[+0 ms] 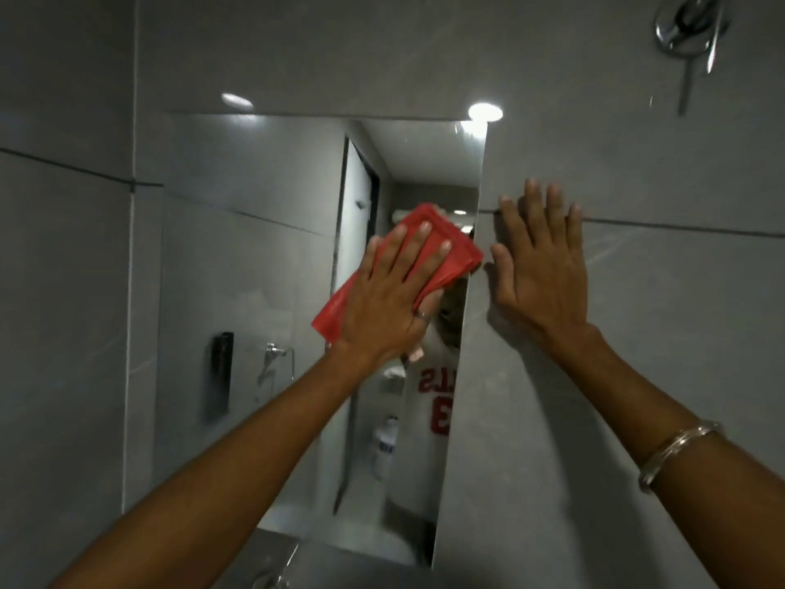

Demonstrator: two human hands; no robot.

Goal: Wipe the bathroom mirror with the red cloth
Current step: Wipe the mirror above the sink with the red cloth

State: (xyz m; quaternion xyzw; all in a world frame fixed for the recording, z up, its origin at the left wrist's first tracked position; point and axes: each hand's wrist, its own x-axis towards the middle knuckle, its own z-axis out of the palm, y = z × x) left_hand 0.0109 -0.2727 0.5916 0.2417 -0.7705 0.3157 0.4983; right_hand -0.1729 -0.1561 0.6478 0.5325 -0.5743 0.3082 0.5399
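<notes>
- Red cloth, folded flat, sits pressed on the mirror near its right edge, about halfway up, so the wipe looks well underway.
- Left hand is spread wide on top of the cloth, fingers straight, pinning it to the glass rather than gripping it.
- Right hand is open and flat on the grey tiled wall just right of the mirror, holding nothing, probably bracing.
- Tip, I'd say: keep the palm flat and pressure even, overlap the strokes, and run right along that right edge so no strip gets missed.
- Containers: only a white bottle reflected low in the mirror; can't tell what's in it.
</notes>
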